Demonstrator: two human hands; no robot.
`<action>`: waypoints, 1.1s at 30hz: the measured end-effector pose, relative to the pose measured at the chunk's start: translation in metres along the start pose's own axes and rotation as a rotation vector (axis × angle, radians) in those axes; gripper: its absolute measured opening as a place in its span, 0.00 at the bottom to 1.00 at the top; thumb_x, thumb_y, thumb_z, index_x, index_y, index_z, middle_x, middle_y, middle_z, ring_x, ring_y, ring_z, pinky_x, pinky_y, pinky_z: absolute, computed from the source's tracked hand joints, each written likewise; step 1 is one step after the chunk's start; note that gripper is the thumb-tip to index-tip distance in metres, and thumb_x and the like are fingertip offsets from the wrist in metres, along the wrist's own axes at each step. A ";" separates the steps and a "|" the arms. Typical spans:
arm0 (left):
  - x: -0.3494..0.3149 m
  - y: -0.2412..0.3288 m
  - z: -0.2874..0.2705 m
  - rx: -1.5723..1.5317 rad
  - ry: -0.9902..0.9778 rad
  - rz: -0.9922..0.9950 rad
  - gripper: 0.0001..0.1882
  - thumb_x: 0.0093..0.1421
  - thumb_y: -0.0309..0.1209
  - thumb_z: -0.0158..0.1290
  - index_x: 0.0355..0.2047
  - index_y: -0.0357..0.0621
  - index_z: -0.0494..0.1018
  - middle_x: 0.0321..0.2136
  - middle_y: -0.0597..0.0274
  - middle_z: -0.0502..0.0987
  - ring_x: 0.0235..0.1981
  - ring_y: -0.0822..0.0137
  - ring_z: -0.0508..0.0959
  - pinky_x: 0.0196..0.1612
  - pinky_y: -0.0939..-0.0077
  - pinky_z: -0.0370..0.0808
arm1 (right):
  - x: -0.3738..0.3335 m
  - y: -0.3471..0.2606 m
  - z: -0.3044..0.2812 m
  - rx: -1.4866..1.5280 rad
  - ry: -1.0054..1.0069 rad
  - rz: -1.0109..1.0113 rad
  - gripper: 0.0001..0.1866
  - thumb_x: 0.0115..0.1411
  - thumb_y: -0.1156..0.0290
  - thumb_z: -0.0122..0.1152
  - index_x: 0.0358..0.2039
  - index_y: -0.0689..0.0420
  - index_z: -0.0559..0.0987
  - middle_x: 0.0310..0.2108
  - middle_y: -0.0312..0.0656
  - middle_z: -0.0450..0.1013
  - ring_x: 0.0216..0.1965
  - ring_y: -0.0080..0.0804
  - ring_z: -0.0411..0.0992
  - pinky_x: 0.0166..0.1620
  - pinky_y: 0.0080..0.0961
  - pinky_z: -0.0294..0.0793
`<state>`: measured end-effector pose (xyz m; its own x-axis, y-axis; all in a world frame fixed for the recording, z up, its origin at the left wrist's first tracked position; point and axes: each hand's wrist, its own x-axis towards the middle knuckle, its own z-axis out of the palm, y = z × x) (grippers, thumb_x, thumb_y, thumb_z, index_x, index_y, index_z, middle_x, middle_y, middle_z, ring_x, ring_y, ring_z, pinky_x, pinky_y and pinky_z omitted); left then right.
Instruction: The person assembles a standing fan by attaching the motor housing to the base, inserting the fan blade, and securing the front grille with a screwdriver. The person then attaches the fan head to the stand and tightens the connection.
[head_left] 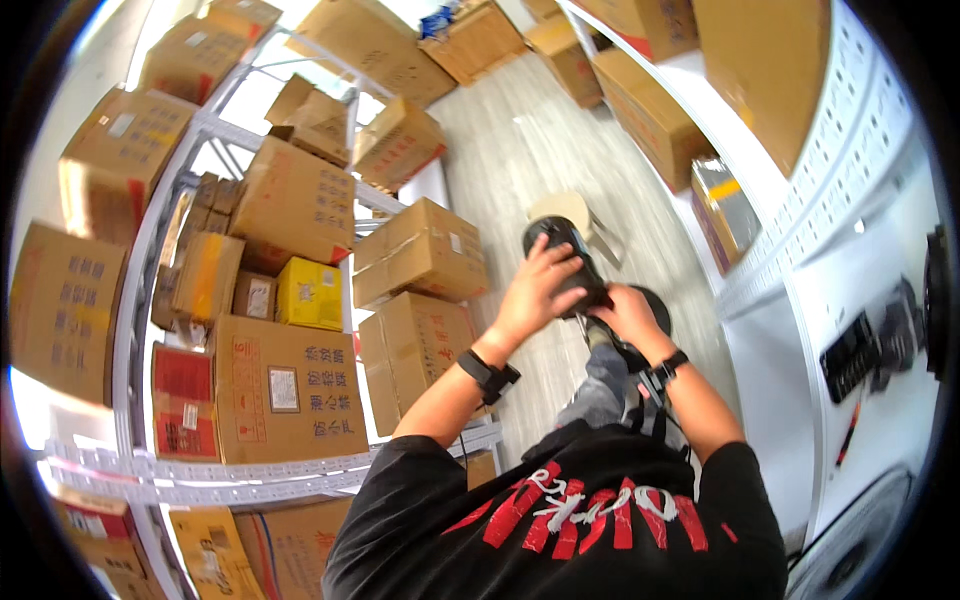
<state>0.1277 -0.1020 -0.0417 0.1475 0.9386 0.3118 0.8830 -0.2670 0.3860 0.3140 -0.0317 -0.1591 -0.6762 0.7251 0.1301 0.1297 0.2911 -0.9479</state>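
A glossy black cylindrical object point(577, 262), its exact kind not clear, is held in front of me above the floor. My left hand point(540, 290) lies along its left side, with the fingers curved over it. My right hand point(628, 315) grips its near end, and some of those fingers are hidden. Beside and below the right hand shows a rounded black thing point(655, 308) that I cannot make out. Dark bands with small devices circle both of my wrists.
Metal shelving point(235, 128) stacked with cardboard boxes point(290, 390) runs along the left. A beige stool point(565, 208) stands just beyond the black object. At right are white shelves point(720, 110) with more boxes, a black keypad device point(850, 358) and a fan point(860, 550).
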 end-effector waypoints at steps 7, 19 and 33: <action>-0.011 -0.001 0.003 -0.041 -0.003 -0.086 0.27 0.56 0.43 0.63 0.55 0.52 0.74 0.60 0.58 0.69 0.69 0.42 0.55 0.62 0.29 0.58 | 0.005 -0.001 0.008 0.086 0.091 0.162 0.18 0.43 0.73 0.78 0.31 0.63 0.77 0.25 0.45 0.79 0.27 0.36 0.79 0.34 0.30 0.77; -0.017 -0.002 0.002 -0.293 0.083 -0.072 0.16 0.52 0.28 0.67 0.37 0.40 0.72 0.55 0.52 0.75 0.68 0.41 0.58 0.68 0.46 0.54 | 0.007 -0.004 -0.002 0.023 0.005 0.183 0.14 0.45 0.74 0.75 0.30 0.63 0.78 0.25 0.46 0.78 0.26 0.35 0.78 0.33 0.30 0.75; -0.007 0.003 0.007 -0.249 0.166 -0.113 0.18 0.50 0.26 0.66 0.41 0.40 0.73 0.46 0.55 0.78 0.61 0.45 0.69 0.66 0.50 0.61 | 0.014 0.018 0.003 0.187 -0.027 0.137 0.12 0.47 0.80 0.73 0.27 0.63 0.76 0.23 0.39 0.77 0.24 0.22 0.74 0.30 0.22 0.73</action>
<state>0.1320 -0.1080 -0.0486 -0.0385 0.9224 0.3843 0.7507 -0.2271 0.6204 0.3042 -0.0183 -0.1750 -0.6812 0.7320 -0.0093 0.0868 0.0682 -0.9939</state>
